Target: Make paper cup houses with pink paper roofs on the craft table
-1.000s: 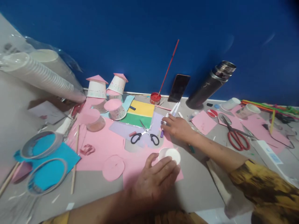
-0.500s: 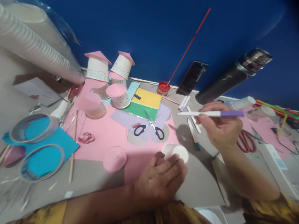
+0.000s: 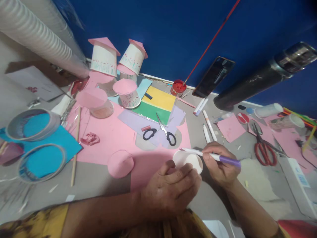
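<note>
My left hand [image 3: 173, 188] is closed around a small white paper cup [image 3: 182, 158], which lies tilted and is partly covered by my fingers. In my right hand [image 3: 220, 165] is a white felt-tip marker [image 3: 210, 155] with a purple rear end. Its tip is close to the cup's upper left edge; whether it touches I cannot tell. Beyond the cup, black-handled scissors [image 3: 160, 130] lie open on lilac paper. A pink paper disc [image 3: 120, 164] lies to the left of my left hand.
Decorated cups with pink cone roofs [image 3: 104, 58] stand at the back left. Tape rolls [image 3: 42, 163] rest on blue paper. Across the back are a red paint pot [image 3: 178, 88], a phone [image 3: 213, 76] and a black flask [image 3: 260, 79]. Red-handled scissors [image 3: 265, 152] lie at the right.
My right hand has come down and to the left, bringing the marker's tip to the cup. My left hand keeps hold of the cup. The view has shifted slightly.
</note>
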`<action>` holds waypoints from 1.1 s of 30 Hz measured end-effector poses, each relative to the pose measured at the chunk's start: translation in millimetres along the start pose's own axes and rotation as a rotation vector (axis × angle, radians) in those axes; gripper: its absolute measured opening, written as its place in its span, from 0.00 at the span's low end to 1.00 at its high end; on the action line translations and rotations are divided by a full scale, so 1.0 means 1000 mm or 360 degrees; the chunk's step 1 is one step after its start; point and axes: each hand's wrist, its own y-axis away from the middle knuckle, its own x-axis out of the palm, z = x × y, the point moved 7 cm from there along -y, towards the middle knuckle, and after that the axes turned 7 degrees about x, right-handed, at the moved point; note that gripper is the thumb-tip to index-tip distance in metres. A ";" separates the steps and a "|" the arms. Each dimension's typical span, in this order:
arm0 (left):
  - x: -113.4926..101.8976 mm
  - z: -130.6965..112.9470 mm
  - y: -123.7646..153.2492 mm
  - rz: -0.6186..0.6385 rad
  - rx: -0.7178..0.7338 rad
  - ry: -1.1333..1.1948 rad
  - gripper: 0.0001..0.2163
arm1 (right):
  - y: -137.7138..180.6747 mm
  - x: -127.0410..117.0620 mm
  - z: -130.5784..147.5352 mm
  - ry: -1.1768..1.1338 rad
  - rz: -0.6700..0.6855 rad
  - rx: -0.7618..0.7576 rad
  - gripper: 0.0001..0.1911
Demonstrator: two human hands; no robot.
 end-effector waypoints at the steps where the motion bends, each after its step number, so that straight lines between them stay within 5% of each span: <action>1: 0.001 0.000 0.000 0.0016 0.0001 -0.0005 0.13 | -0.001 0.002 0.000 0.0010 0.0027 -0.0013 0.08; 16: 0.000 0.001 0.000 -0.0007 -0.0005 0.0051 0.14 | -0.010 0.008 0.002 0.0075 0.0090 -0.0021 0.06; 25: -0.004 0.005 -0.001 -0.0131 -0.0010 0.0094 0.13 | 0.004 -0.002 -0.005 0.0013 -0.0188 -0.0012 0.12; 33: -0.003 0.006 0.001 -0.0140 0.0007 0.0158 0.15 | 0.006 0.007 -0.039 -0.0403 -0.0234 0.0326 0.12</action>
